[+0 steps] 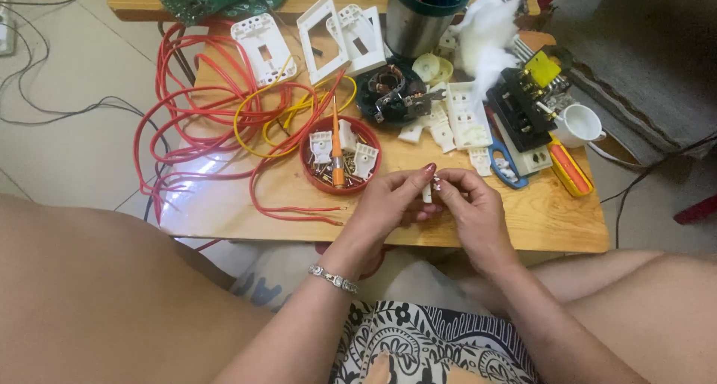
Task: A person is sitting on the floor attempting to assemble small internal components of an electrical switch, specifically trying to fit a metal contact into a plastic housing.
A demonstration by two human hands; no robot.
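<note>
I have a small white plastic part [427, 193] pinched between both hands, just above the near edge of the bench [553, 220]. My left hand [392, 201] has its fingers closed on the part from the left, thumb and forefinger clamped on its upper end. My right hand [470, 205] has its fingers curled together around the other side, tips touching the same piece. What exactly sits at the top of the part is too small to tell.

Just beyond my left hand, towards the middle of the bench, stands a red bowl [340, 184] with loose screws, white clips and an orange screwdriver [337, 149] lying across it. Red wire [202, 107] and yellow wire [258, 122] loop over the left side of the bench. A blue-handled pair of scissors [508, 167] lies near the right edge, with a white cup [579, 124] farther back.

The risk I see is dropping it. The part is tiny and held over the bench's edge, so a slip of my fingertips would probably send it into my lap or onto the floor. My left wrist is also close to the bowl; a careless nudge could tip the screws out among the wires.
</note>
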